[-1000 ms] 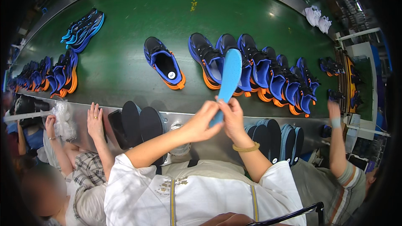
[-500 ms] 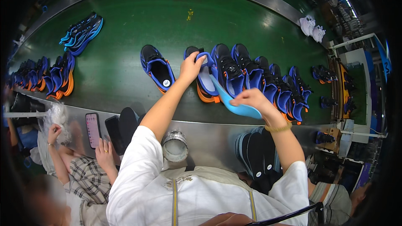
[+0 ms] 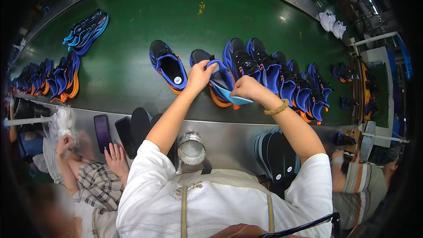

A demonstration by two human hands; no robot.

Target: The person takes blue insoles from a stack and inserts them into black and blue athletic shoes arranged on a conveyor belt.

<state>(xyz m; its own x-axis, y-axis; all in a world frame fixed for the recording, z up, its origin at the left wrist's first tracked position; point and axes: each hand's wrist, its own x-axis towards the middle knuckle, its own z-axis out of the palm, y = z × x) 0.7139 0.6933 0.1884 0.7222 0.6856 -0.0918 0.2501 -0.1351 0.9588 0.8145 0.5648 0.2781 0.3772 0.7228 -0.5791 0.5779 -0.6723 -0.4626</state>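
Observation:
In front of me a black and blue sneaker (image 3: pixel 200 55) with an orange sole stands on the green surface. The fingers of my left hand (image 3: pixel 200 78) are closed on its tongue, pulling the opening wide. My right hand (image 3: pixel 251 90) pinches a light blue insole (image 3: pixel 240 100) near its heel end. The insole's front part is inside the shoe; its heel end sticks out at the back. To the left, a matching sneaker (image 3: pixel 159 51) has a black insole with a round white sticker lying in it. Several similar sneakers (image 3: pixel 267 64) stand close together to the right.
Black insoles (image 3: pixel 269 152) are stacked on the metal ledge (image 3: pixel 229 143) by my right arm. A round tin (image 3: pixel 191 149) and two phones (image 3: pixel 102 132) lie left of them, near a co-worker's hand (image 3: pixel 116 161). More shoes (image 3: pixel 64 77) line the far left, white ones (image 3: pixel 327 20) the back right.
My right hand has moved up and left toward the shoe, and the insole has gone deeper into it. My left hand still holds the tongue.

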